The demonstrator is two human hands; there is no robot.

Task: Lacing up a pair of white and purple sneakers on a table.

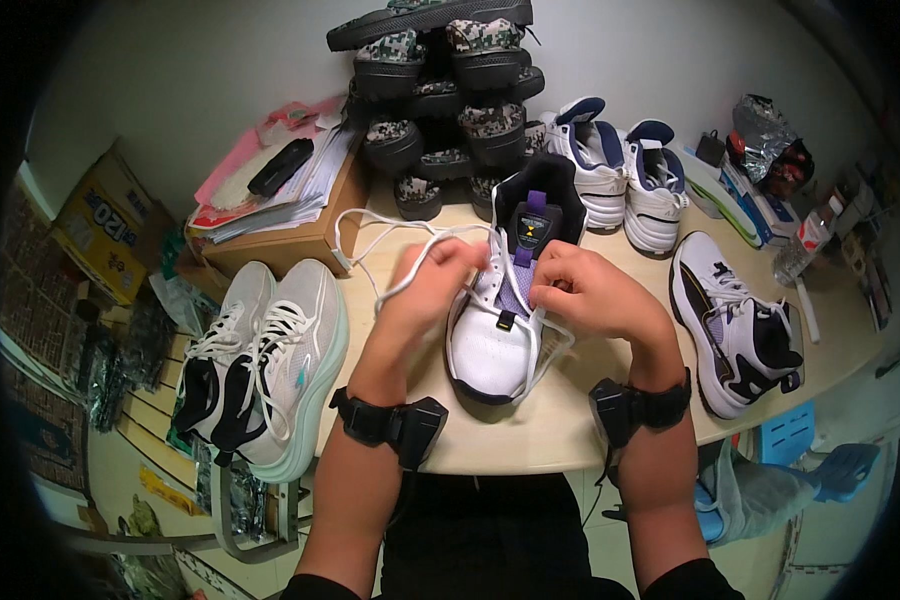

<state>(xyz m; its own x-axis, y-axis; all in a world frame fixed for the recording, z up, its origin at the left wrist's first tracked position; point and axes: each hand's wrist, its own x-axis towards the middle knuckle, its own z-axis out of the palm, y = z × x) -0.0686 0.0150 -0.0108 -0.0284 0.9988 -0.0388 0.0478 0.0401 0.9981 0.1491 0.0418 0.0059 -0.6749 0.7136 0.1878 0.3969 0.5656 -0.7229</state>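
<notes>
A white high-top sneaker (493, 349) with black trim and a purple tongue stands on the table, toe towards me. White shoelace (412, 277) runs through its lower eyelets, and one long loose length loops over my left hand (436, 283). That hand is slightly blurred, fingers curled on lace beside the left eyelet row. My right hand (596, 292) pinches at the opposite eyelet edge; its fingertips partly hide what they grip. More lace hangs below the right hand, beside the toe. The matching sneaker (739, 326) lies to the right, its lace threaded.
Grey-white running shoes (289, 360) stand at the left table edge. Behind them is a cardboard box (330, 217) bearing papers and a black case (281, 166). Camouflage shoes (487, 124) are stacked at the back, beside white-and-navy sneakers (652, 199). A plastic bottle (802, 244) stands far right.
</notes>
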